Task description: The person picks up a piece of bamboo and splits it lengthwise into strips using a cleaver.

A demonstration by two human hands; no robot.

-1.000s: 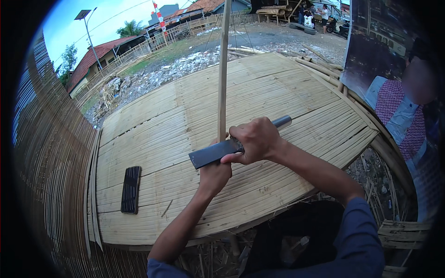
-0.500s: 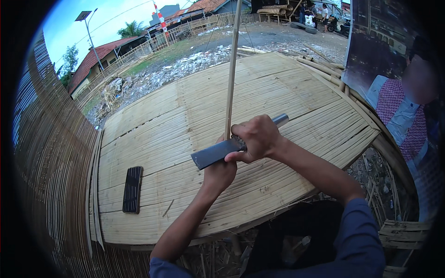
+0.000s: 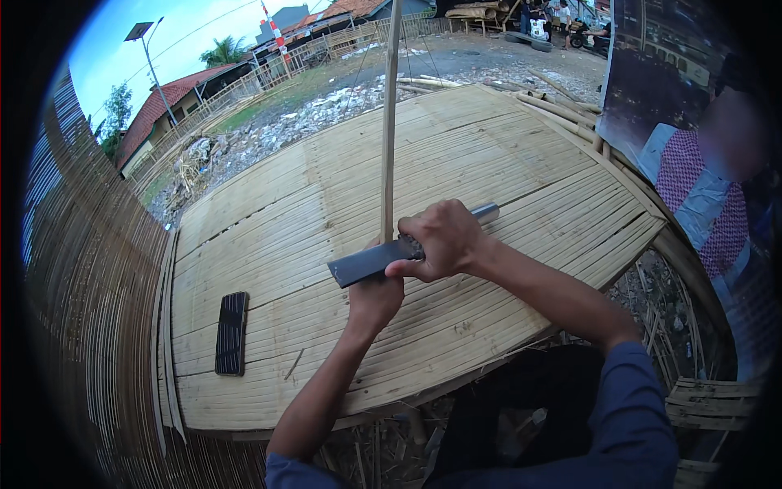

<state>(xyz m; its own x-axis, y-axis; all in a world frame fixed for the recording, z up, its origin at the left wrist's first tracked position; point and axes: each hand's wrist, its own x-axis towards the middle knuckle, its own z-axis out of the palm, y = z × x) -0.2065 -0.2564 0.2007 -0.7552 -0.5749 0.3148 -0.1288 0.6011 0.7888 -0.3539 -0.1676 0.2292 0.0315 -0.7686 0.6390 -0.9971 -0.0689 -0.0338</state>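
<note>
My right hand [image 3: 445,236] is wrapped around a broad-bladed knife [image 3: 363,264]; its dark, square-ended blade points left and its shiny round metal end [image 3: 487,214] sticks out beyond my fist. A long, thin bamboo strip [image 3: 389,122] rises almost upright from behind the blade. My left hand [image 3: 376,301] is closed around the strip's lower part, under the blade, which hides most of its fingers. The blade lies across the strip near its lower end; whether it cuts in cannot be seen. Both hands are over the bamboo-slat table [image 3: 269,228].
A dark phone [image 3: 231,334] lies on the table's left part, with a small sliver [image 3: 294,363] beside it. A woven bamboo screen [image 3: 98,269] stands at left, a printed banner [image 3: 652,81] at right. Bamboo poles [image 3: 562,118] lie past the far right edge. People [image 3: 539,24] are in the distance.
Both hands, the knife and the bamboo strip have shifted slightly left in the picture. The strip stands a little straighter. Both grips are unchanged, and the phone stays where it was.
</note>
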